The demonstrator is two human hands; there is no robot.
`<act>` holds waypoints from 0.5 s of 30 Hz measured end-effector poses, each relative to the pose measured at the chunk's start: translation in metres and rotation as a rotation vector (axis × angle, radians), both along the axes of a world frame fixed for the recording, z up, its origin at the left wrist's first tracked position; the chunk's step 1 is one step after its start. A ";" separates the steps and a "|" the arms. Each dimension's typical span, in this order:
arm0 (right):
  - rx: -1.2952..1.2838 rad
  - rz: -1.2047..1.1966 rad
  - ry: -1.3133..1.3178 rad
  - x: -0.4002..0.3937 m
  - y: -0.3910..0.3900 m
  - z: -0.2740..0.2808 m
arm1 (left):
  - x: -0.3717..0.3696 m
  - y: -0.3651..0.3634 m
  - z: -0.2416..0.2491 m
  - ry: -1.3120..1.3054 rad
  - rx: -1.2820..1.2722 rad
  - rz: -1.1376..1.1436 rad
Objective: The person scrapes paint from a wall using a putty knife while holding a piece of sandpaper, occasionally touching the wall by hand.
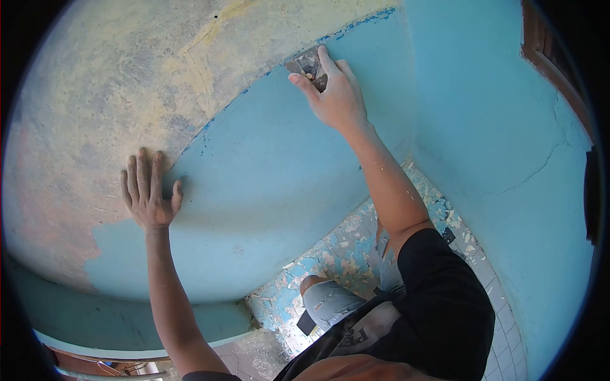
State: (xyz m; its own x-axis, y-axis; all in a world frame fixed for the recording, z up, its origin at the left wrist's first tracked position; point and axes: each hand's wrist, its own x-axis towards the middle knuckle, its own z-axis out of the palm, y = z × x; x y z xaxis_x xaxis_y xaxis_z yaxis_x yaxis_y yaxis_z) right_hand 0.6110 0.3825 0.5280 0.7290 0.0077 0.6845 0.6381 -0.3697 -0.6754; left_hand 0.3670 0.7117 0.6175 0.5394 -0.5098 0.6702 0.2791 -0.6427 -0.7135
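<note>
My right hand (337, 95) grips a flat, grey, worn scraper (307, 63) between thumb and fingers. Its edge lies against the wall where the blue paint (267, 140) meets the bare, stripped plaster (127, 76). The part of the scraper under my palm is hidden. Lower on the left, my left hand (151, 190) rests on the wall with fingers spread, dusty and holding nothing. Its fingertips are on the bare plaster, while the thumb lies over blue paint. Dark blue flecks follow the boundary between the two surfaces.
Paint flakes (349, 244) litter the tiled floor below. A blue side wall (489, 114) with a crack stands on the right, with a brown wooden frame (540, 44) at its upper edge. A ledge (121, 327) runs along the lower left.
</note>
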 end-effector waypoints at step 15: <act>-0.001 -0.033 0.029 0.008 -0.009 -0.008 | 0.002 -0.001 0.000 -0.009 0.003 -0.005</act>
